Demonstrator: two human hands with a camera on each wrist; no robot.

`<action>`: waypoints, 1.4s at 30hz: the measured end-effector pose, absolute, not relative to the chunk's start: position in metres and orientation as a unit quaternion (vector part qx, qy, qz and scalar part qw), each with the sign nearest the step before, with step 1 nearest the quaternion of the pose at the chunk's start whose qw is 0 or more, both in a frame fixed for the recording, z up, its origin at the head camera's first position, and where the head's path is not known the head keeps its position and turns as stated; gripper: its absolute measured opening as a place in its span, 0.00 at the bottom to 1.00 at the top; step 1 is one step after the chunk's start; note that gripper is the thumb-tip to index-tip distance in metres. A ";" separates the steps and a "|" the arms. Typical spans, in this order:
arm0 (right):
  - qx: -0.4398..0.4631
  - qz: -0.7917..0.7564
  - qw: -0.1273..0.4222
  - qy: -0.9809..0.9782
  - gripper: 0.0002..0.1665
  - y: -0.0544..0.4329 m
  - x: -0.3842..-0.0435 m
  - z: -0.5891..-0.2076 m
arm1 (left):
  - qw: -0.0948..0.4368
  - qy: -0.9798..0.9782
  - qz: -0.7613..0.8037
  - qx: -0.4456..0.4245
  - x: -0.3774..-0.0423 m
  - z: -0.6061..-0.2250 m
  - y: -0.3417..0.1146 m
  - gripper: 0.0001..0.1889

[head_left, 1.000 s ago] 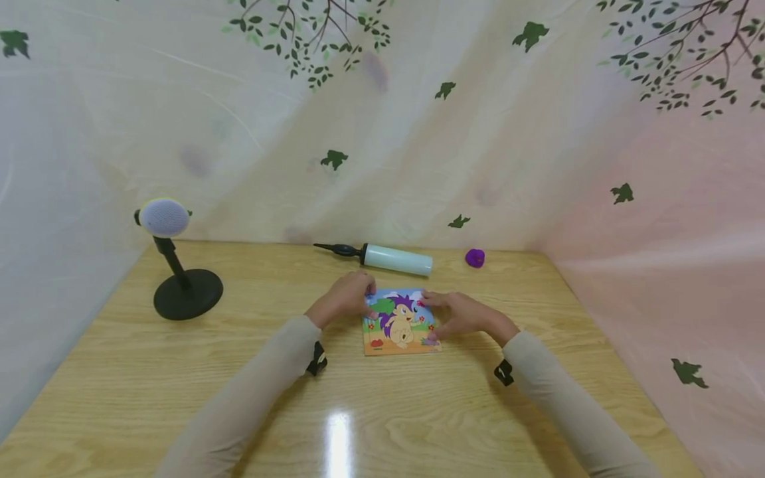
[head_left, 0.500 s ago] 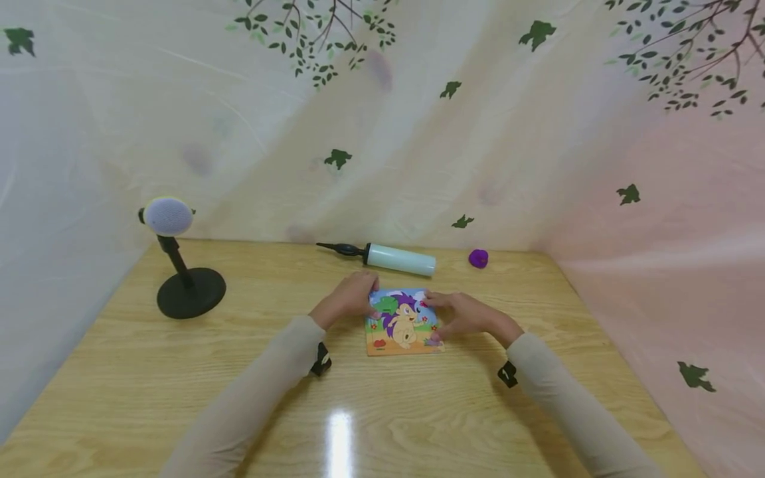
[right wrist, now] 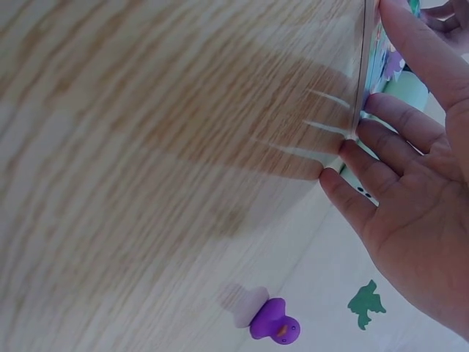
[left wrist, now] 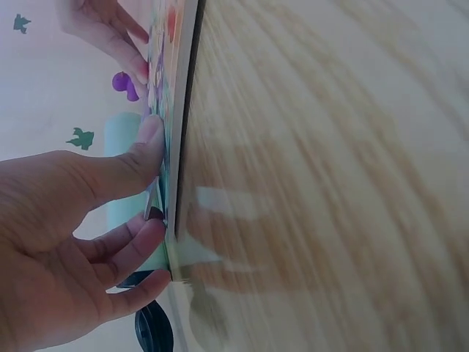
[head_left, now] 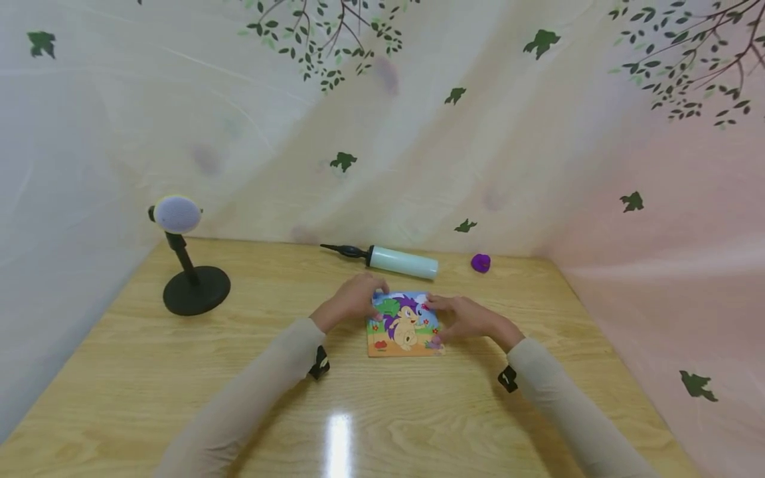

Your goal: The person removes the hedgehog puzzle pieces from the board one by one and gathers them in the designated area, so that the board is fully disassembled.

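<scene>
A square hedgehog picture puzzle [head_left: 406, 325] lies flat on the wooden table between my hands. At its upper left corner my left hand [head_left: 356, 297] pinches a thin puzzle piece [left wrist: 152, 196], which stands tilted up from the board in the left wrist view; part of it is hidden by the fingers. My right hand [head_left: 469, 317] is at the right edge. Its fingers [right wrist: 370, 165] are spread and nearly straight, tips right at the table and the board's edge. The right thumb [right wrist: 418, 44] reaches over the puzzle's face near the lower right.
Behind the puzzle lies a pale blue hand pump [head_left: 403, 262] with a black nozzle. A purple rubber duck [head_left: 481, 263] stands to its right. A round, mesh-faced device on a black stand [head_left: 197, 290] is at the left. Printed fabric [head_left: 269, 153] hangs along the table's back edge.
The view has shifted slightly. My left fingers have moved a little at the puzzle's upper left corner, where a blue piece now tilts up. My right hand stays at the right edge.
</scene>
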State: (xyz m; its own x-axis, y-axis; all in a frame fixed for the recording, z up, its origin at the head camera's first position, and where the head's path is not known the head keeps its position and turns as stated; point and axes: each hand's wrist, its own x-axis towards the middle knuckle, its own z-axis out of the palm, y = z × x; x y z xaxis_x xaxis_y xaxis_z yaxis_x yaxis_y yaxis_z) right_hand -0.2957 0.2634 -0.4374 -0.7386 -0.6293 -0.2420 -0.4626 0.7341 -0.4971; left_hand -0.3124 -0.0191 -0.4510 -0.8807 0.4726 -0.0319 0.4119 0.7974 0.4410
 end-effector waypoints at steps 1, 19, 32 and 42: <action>-0.301 -0.209 0.201 0.909 0.47 0.264 -0.295 -0.438 | 0.072 0.946 0.211 0.235 -0.312 -0.451 -0.018 0.29; -0.309 -0.194 0.193 0.911 0.48 0.266 -0.301 -0.440 | 0.101 0.947 0.158 0.262 -0.315 -0.449 -0.017 0.30; -0.311 -0.178 0.189 0.914 0.48 0.266 -0.302 -0.438 | 0.115 0.944 0.129 0.282 -0.319 -0.450 -0.017 0.28; -0.362 -0.180 0.198 0.893 0.42 0.255 -0.298 -0.436 | 0.135 0.940 0.135 0.284 -0.321 -0.447 -0.017 0.29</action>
